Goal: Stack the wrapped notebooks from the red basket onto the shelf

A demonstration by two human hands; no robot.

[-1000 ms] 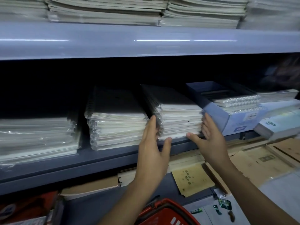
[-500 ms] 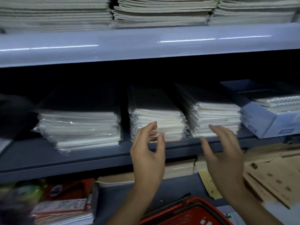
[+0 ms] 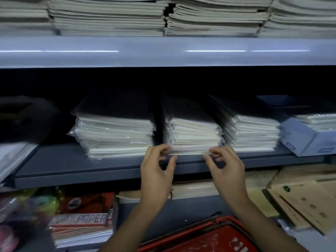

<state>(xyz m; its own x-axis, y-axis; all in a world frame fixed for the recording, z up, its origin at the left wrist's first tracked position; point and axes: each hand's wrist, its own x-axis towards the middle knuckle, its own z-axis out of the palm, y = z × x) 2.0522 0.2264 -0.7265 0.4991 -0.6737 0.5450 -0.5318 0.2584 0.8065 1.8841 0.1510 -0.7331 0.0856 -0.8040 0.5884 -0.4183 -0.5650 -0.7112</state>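
Observation:
Three stacks of plastic-wrapped notebooks stand side by side on the grey shelf (image 3: 81, 166): a left stack (image 3: 116, 137), a middle stack (image 3: 192, 135) and a right stack (image 3: 254, 133). My left hand (image 3: 156, 171) is at the middle stack's lower left front corner, its fingers loosely curled and touching the wrapping, the thumb apart below. At the lower right front corner my right hand (image 3: 227, 170) does the same. Neither hand visibly holds anything. The red basket (image 3: 209, 237) shows at the bottom edge, below my forearms.
A blue cardboard box (image 3: 305, 139) of notebooks stands to the right of the stacks. A dark object (image 3: 23, 120) lies at the shelf's left. The upper shelf (image 3: 163, 51) carries paper piles. Below lie red paper reams (image 3: 81, 220) and brown envelopes (image 3: 305, 202).
Both hands left the right stack and moved left to the middle stack's front corners, the fingers curling. The view shifted left.

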